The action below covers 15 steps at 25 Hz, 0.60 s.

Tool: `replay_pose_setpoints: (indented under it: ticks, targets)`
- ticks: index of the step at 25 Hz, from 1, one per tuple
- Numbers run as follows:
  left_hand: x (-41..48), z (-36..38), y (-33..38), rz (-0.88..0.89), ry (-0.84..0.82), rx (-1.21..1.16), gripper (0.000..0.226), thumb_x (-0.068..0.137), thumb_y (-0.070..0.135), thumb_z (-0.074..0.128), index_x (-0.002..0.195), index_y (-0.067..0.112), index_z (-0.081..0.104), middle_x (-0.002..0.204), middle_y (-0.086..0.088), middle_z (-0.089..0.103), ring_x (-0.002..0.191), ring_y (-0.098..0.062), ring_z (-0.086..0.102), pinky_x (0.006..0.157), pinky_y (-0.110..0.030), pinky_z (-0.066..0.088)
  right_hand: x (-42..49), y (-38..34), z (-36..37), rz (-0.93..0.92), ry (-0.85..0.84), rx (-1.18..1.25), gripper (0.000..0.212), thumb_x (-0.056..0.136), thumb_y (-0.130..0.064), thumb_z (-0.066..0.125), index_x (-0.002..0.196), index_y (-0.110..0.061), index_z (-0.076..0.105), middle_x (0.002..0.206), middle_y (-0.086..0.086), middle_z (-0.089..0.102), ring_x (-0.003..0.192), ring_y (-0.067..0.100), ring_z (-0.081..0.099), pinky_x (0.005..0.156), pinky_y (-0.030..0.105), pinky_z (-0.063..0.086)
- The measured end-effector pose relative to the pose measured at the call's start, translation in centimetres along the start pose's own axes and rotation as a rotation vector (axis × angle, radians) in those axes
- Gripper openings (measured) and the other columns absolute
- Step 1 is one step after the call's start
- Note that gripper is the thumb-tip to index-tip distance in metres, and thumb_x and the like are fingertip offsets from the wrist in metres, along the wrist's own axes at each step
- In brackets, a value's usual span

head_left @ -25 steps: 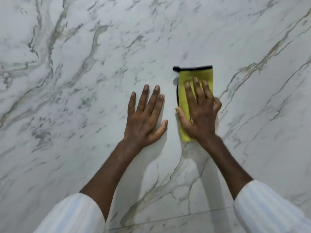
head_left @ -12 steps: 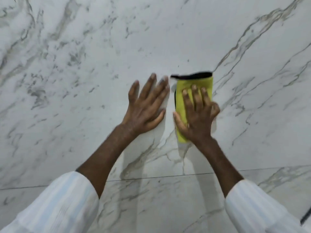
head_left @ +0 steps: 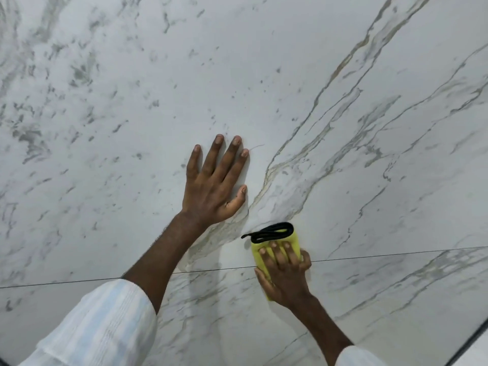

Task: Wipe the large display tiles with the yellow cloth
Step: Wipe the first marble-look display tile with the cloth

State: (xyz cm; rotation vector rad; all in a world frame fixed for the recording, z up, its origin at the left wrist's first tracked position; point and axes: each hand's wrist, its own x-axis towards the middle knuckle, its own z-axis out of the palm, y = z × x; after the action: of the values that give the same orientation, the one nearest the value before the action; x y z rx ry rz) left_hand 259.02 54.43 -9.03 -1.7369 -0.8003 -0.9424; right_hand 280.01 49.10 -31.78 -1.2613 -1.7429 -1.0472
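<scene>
Right hand (head_left: 286,276), fingers flat, presses the yellow cloth (head_left: 256,260) lengthwise across the tile joint (head_left: 396,256); left hand (head_left: 214,191) lies splayed on the tile (head_left: 264,75) above-left.

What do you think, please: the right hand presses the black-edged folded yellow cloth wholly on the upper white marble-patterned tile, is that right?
Not wholly. The head view shows the right hand pressing the black-edged folded yellow cloth across the thin dark joint line, partly on the upper white marble-patterned tile and partly on the lower tile.
</scene>
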Motion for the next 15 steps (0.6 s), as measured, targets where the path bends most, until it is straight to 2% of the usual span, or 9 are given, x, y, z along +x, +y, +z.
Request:
replay_pose_setpoints:
  ticks: [3,5,7,10,15]
  targets:
    - [0.2,-0.1,-0.2,0.008,-0.001,0.005,0.072,0.101,0.046,0.047,0.163,0.01,0.035,0.171,-0.013,0.023,0.16,-0.038,0.018,0.128,-0.06,0.007,6.3,2.1,-2.4,-0.052,0.069,0.051,0.082,0.086,-0.055,0.067,0.156,-0.03,0.032,0.163,-0.001,0.025,0.148,0.027,0.025,0.104,0.057,0.029]
    - [0.1,-0.5,-0.1,-0.015,0.001,-0.017,0.071,0.101,0.044,0.05,0.162,0.01,0.037,0.171,-0.014,0.025,0.159,-0.038,0.02,0.126,-0.062,0.01,12.2,5.5,-4.5,0.032,0.164,0.051,0.077,0.092,-0.058,0.054,0.158,-0.03,0.026,0.162,0.001,0.028,0.148,0.027,0.027,0.104,0.057,0.029]
    - [1.0,-1.3,0.2,-0.056,0.014,-0.08,0.067,0.1,0.041,0.053,0.16,0.013,0.042,0.171,-0.016,0.027,0.159,-0.036,0.022,0.122,-0.061,0.014,15.4,9.0,-5.7,0.174,0.255,0.033,0.077,0.093,-0.058,0.051,0.158,-0.027,0.026,0.161,0.005,0.031,0.148,0.03,0.029,0.103,0.058,0.033]
    - [3.5,-1.5,0.9,-0.067,0.035,-0.074,0.065,0.102,0.046,0.048,0.159,0.015,0.045,0.17,-0.014,0.029,0.157,-0.035,0.025,0.118,-0.059,0.019,11.3,10.9,-4.2,0.208,0.28,0.031,0.076,0.093,-0.056,0.056,0.157,-0.024,0.03,0.162,0.005,0.03,0.147,0.032,0.031,0.101,0.061,0.035]
    - [4.3,-0.5,1.9,-0.083,0.019,0.047,0.073,0.1,0.054,0.048,0.162,0.016,0.039,0.17,-0.013,0.031,0.158,-0.035,0.026,0.119,-0.061,0.021,-1.4,7.8,-0.8,0.12,0.058,0.013,0.087,0.08,-0.054,0.076,0.151,-0.024,0.036,0.159,0.004,0.027,0.141,0.033,0.03,0.1,0.06,0.036]
